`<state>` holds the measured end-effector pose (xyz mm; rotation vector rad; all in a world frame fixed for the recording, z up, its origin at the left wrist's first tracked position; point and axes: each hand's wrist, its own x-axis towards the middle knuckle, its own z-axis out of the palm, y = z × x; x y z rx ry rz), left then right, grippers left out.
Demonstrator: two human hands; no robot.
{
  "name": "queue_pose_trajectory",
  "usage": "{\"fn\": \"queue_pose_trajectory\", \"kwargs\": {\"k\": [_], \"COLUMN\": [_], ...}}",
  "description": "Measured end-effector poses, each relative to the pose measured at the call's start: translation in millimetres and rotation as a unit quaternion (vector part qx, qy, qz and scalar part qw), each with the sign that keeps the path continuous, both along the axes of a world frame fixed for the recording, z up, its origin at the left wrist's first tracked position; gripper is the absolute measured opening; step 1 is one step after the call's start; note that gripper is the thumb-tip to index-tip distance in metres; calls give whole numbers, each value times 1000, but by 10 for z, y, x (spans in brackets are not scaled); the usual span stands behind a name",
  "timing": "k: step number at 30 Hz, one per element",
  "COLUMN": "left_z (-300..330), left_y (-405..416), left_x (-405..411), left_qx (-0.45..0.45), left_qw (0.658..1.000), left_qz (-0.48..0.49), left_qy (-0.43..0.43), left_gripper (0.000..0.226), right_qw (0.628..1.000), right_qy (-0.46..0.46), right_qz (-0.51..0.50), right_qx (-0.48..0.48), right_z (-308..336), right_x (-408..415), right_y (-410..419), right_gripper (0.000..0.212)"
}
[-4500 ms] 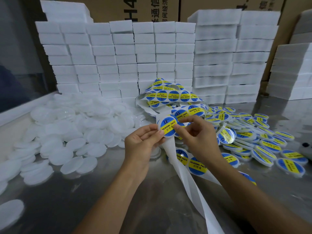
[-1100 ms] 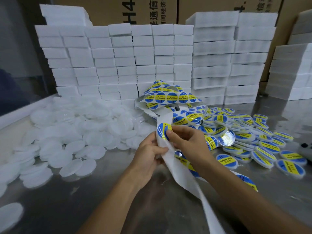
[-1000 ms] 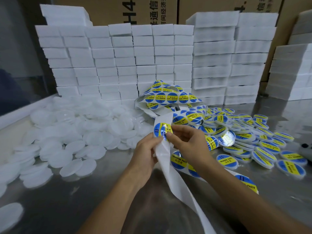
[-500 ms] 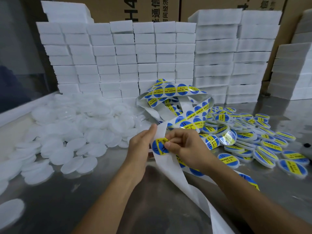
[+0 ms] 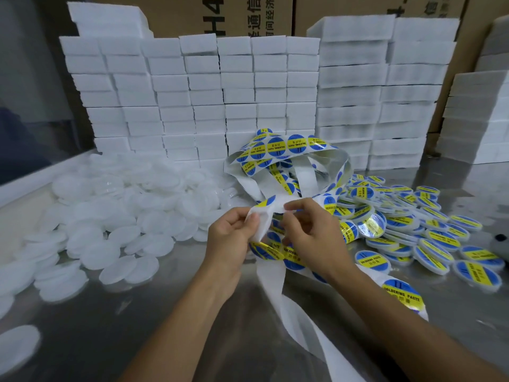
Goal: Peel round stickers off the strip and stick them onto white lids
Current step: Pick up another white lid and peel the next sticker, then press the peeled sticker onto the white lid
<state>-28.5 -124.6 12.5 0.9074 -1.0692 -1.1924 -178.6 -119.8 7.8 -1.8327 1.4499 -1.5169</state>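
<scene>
- Strip (image 5: 271, 206): white backing paper, thin and floppy, pinched between both hands above the worktop (image 5: 137, 340); best taken at an edge.
- Left hand (image 5: 230, 238) fingers pinch its fold; right hand (image 5: 311, 232) fingers pinch just beside.
- Stickers (image 5: 275, 147): light, tacky, crease easily; dozens on loops beyond the fingers.
- Plain lids (image 5: 118, 213): too many to count, left of the fingers; labelled lids (image 5: 413, 230), dozens, right.

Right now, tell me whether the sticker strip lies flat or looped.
Looped. The sticker strip arches in tangled coils above the table; both hands pinch a bent stretch of it, the left hand and right hand.
</scene>
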Motion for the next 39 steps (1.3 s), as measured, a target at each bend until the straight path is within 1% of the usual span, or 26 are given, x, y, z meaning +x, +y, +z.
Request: {"fn": "queue_pose_trajectory", "kwargs": {"k": [1,3,5,6,7,8,9,10,11,12,14,16,17,19,22,24,26,28,29,30,32,34,36,39], "left_z": [0,-8,-27,-40,-52,-71,-89,-111,-127,-133,-112,-84,-73,-60,-52,-49,-57,-60,-62,-62,-62,-69,-73,-79], "left_y": [-3,0,7,12,16,21,26,33,41,48,59,49,41,37,56,44,19,9,5,6,5,0,-5,-9], "left_x": [8,20,7,-8,-29,-50,-73,-91,-106,-116,-130,-128,-122,-106,-71,-59,-56,-69,-80,-88,-98,-90,-71,-55], "left_qx": [-9,-31,-73,-105,-136,-160,-172,-172,-160,-133,-32,58,79,79,59,62,59,46,39,32,18,11,14,26], "left_qw": [1000,1000,996,991,983,974,966,963,966,975,995,995,991,986,980,981,985,988,990,991,993,995,996,997], "left_qz": [1,-2,1,7,14,20,24,25,21,11,-31,-84,-104,-141,-175,-159,-132,-110,-103,-96,-82,-71,-57,-36], "left_qy": [6,3,-43,-79,-120,-161,-192,-207,-201,-176,-90,-17,5,37,75,89,97,95,92,88,80,75,73,70], "left_gripper": [12,15,19,23,27,30,32,30,26,20,11,14,19,25,37,44,38,33,34,36,39,39,35,28], "right_qw": [1000,999,1000,999,998,998,996,994,991,986,975,964,958,950,953,960,967,972,976,982,997,998,993,988], "right_qy": [0,24,12,-5,-18,-27,-40,-63,-94,-128,-178,-204,-218,-232,-212,-185,-161,-164,-162,-144,-54,24,60,104], "right_qz": [-14,-26,-1,21,42,57,68,74,78,83,99,126,139,162,177,172,160,138,120,101,56,34,34,52], "right_qx": [1,11,28,31,31,31,35,43,54,66,91,113,124,135,127,122,114,98,87,67,11,-49,-91,-102], "right_z": [7,11,23,27,32,37,45,57,66,71,77,85,88,94,88,64,43,20,4,-15,-38,-40,-33,-20], "right_x": [-3,-22,-43,-50,-54,-52,-53,-55,-62,-73,-94,-97,-96,-89,-76,-89,-92,-91,-91,-95,-92,-73,-58,-64], "right_y": [-9,-25,-25,-23,-25,-27,-31,-42,-52,-63,-75,-81,-85,-79,-68,-72,-79,-88,-98,-107,-117,-97,-76,-64], "right_gripper": [11,30,50,55,53,47,38,31,28,27,28,28,28,27,20,22,20,11,12,15,16,14,20,32]}}
